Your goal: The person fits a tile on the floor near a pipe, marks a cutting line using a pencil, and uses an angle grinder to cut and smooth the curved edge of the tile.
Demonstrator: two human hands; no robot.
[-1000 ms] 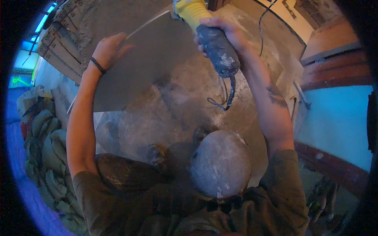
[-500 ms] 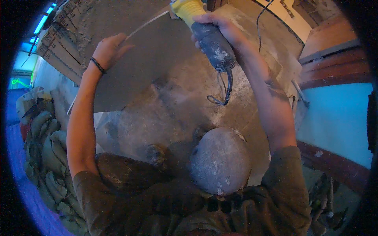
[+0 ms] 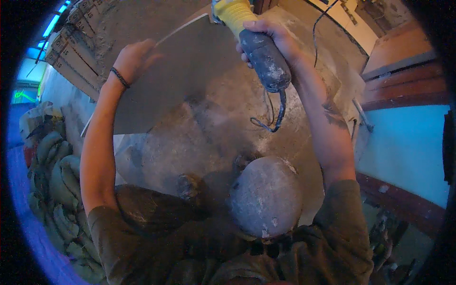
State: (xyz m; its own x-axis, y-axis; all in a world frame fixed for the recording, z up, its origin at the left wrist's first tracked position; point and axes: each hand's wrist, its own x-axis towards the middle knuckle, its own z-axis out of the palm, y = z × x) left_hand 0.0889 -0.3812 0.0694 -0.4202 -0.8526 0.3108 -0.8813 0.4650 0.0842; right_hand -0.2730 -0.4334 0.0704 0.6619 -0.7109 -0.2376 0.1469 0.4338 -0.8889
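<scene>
A yellow and dark angle grinder (image 3: 266, 59), dusty on its dark body, is gripped from the right by my right hand (image 3: 273, 35). Its head lies at the upper edge of the view, and its disc cannot be made out. The dark cord (image 3: 281, 111) hangs from its rear end in a loop. Below and left of the tool lies a large grey tile (image 3: 175, 71) with a pale, thin edge. My left hand (image 3: 135, 59), with a dark braided band at the wrist, rests at the tile's left far edge, fingers stretched and thumb apart.
Printed cardboard boxes (image 3: 73, 61) stand at the far left. Bulky greenish sacks (image 3: 57, 175) lie at the near left. My dusty grey knee (image 3: 266, 197) rises close in front. Wooden boards (image 3: 399, 47) and a light blue panel (image 3: 403, 147) stand on the right.
The angle grinder and my right hand have shifted slightly right and down, and the cord swung with them. My left hand stays at the tile edge.
</scene>
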